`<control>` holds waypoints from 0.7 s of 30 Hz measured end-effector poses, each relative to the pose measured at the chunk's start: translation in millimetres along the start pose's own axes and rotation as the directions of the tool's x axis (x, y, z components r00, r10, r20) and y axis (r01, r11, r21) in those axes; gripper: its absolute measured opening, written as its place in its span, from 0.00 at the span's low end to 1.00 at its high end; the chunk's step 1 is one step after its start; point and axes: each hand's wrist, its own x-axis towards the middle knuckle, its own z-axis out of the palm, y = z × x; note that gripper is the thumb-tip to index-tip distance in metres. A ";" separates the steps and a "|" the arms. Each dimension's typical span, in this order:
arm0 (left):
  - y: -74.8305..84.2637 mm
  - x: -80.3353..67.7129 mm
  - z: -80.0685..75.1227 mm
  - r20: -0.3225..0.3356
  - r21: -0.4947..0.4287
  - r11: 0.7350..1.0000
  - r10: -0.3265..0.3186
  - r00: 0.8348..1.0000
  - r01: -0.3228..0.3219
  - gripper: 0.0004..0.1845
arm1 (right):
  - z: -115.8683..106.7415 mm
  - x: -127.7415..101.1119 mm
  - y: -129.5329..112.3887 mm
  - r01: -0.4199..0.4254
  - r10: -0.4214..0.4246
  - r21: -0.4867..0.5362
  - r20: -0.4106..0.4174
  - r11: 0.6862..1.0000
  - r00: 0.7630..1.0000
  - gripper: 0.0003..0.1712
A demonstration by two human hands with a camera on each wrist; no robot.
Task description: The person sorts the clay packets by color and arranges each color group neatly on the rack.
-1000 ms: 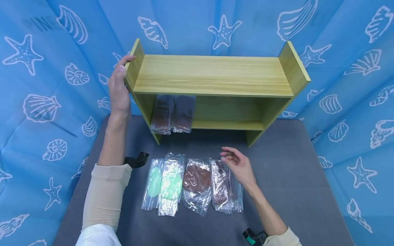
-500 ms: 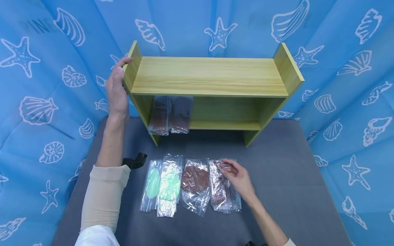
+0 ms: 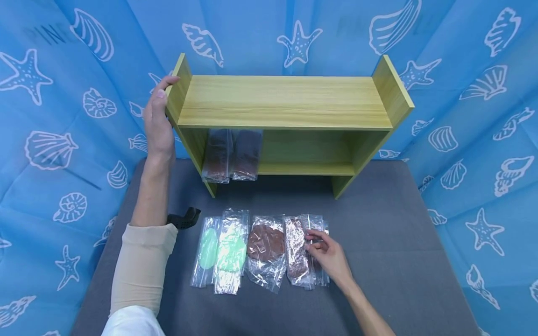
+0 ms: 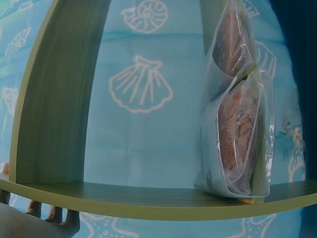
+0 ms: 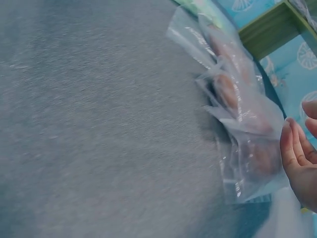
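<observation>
In the head view my left hand (image 3: 159, 126) grips the left side panel of a yellow wooden shelf (image 3: 277, 100) near its top. Two clear zip bags (image 3: 233, 156) with dark brown contents lean side by side in its left part. Over the bags at the right end of the row, my right hand (image 3: 329, 256) hovers or lightly touches, its fingers loosely bent; nothing shows between them. This row holds clear bags with brown contents (image 3: 297, 252), a bag with a round brown piece (image 3: 266, 245) and bags with mint-green rounds (image 3: 232, 252).
A grey cloth-covered table (image 3: 391, 224) carries the shelf and the row of bags. Blue curtain (image 3: 235, 28) with white shell and starfish prints hangs behind and at both sides. The shelf's middle board (image 3: 307, 169) lies right of its two bags.
My right hand has moved down toward the near side, along the rightmost brown bags. The left hand stays on the shelf panel. The view has shifted slightly.
</observation>
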 end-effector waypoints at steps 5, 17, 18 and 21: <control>-16.2 7.2 -6.2 -0.001 -0.007 1.000 -0.004 1.000 0.004 0.24 | -1.0 -7.1 4.6 -0.012 0.012 -0.030 -0.020 0.999 1.000 0.27; -15.9 7.4 -5.8 -0.012 -0.037 0.999 -0.015 1.000 0.014 0.24 | 1.6 -11.7 12.5 -0.033 0.027 -0.159 -0.036 0.987 0.999 0.29; -15.8 7.3 -5.6 -0.013 -0.035 0.999 -0.015 1.000 0.014 0.24 | 2.4 -12.0 13.0 -0.021 0.014 -0.176 -0.038 0.984 0.999 0.28; -19.1 8.9 -6.8 -0.015 -0.030 0.999 -0.014 1.000 0.013 0.24 | 6.1 -13.5 14.9 0.045 -0.054 -0.231 -0.032 0.972 0.998 0.29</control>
